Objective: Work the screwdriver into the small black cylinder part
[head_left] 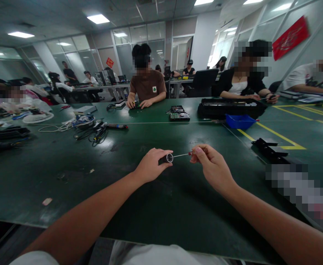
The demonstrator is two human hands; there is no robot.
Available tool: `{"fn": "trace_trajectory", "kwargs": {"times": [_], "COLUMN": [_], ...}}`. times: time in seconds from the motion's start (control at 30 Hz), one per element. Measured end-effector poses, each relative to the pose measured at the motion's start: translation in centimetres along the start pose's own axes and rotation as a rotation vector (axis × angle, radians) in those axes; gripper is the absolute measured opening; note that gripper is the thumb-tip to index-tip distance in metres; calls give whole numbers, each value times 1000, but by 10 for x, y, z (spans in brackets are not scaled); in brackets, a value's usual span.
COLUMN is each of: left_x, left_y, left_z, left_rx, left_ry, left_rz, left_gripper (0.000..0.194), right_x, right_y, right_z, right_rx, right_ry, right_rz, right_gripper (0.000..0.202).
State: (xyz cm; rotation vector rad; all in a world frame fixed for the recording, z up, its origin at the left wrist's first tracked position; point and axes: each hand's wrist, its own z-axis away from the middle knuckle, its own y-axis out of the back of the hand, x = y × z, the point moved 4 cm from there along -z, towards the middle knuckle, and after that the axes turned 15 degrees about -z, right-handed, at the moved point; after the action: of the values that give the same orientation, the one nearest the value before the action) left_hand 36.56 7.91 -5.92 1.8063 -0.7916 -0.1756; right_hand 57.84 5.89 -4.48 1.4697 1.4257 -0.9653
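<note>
My left hand (153, 163) grips a small dark cylinder (169, 158) with a pale round rim, its open end turned to the right. My right hand (209, 163) pinches the red handle of a thin screwdriver (181, 155). The metal shaft points left, and its tip is at the cylinder's open end; how far in it reaches cannot be made out. Both hands are held above the green table (150, 206).
Ahead are opened drives (179, 114), a black case (231, 108) and a blue tray (240, 121). Cables and a black tool (116, 126) lie left, black parts (270, 150) right. Across the table, a person in brown (147, 86) works.
</note>
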Motion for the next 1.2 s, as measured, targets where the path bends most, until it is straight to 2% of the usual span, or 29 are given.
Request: {"fn": "trace_trajectory", "kwargs": {"times": [0.27, 0.37, 0.5, 0.6, 0.7, 0.83, 0.9, 1.07, 1.2], "left_x": [-1, -1, 0, 1, 0, 0, 1, 4, 2], "left_y": [-2, -2, -2, -1, -1, -2, -2, -2, -2], "left_z": [0, 1, 1, 1, 1, 2, 2, 2, 2], "left_rx": [-18, -9, -10, -8, -8, -16, -27, -41, -36], "left_ry": [17, 12, 18, 9, 19, 21, 1, -9, 8], "left_rz": [6, 16, 24, 27, 32, 38, 25, 9, 9], "left_gripper": [43, 42, 43, 42, 42, 43, 42, 40, 41], "right_x": [-1, -4, -8, -12, -13, -14, -14, -9, -7], "right_y": [-3, -2, 3, 3, 0, -4, -4, -3, -4], "right_z": [0, 0, 1, 3, 5, 7, 8, 7, 6], "right_rx": [20, 57, 71, 69, 52, -3, -37, -72, -128], "right_ry": [-25, -6, -9, 62, 99, 124, 132, 49, 72], "right_rz": [-55, 59, 259, 347, 376, 298, 251, 232, 258], "right_gripper": [29, 31, 47, 54, 45, 26, 26, 42, 31]}}
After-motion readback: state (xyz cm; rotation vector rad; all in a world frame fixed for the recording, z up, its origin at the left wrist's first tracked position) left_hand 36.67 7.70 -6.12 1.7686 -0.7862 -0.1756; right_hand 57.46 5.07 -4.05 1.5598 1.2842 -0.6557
